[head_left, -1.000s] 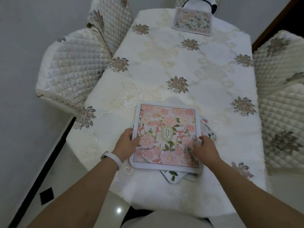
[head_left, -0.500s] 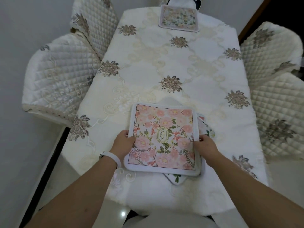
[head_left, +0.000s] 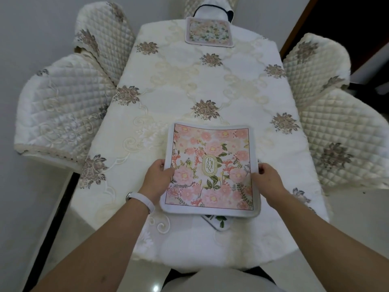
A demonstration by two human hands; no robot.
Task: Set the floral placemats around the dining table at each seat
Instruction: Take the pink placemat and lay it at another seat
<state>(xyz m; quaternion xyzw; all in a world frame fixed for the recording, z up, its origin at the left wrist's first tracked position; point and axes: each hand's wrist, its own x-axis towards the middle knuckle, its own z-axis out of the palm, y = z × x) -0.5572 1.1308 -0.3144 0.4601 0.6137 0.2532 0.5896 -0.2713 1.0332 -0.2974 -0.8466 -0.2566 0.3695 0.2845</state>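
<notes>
Both hands, left hand (head_left: 158,178) and right hand (head_left: 267,179), pinch the top placemat (head_left: 212,169) by opposite edges above the near counter (head_left: 189,85) end, likely keeping it flat; another placemat (head_left: 209,33) lies opposite.

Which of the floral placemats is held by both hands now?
The pink placemat nearest the person, gripped at its side edges. The far placemat lies untouched; another one peeks out underneath.

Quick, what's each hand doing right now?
Left hand: closed on the left edge of the pink floral placemat.
Right hand: closed on its right edge.
</notes>
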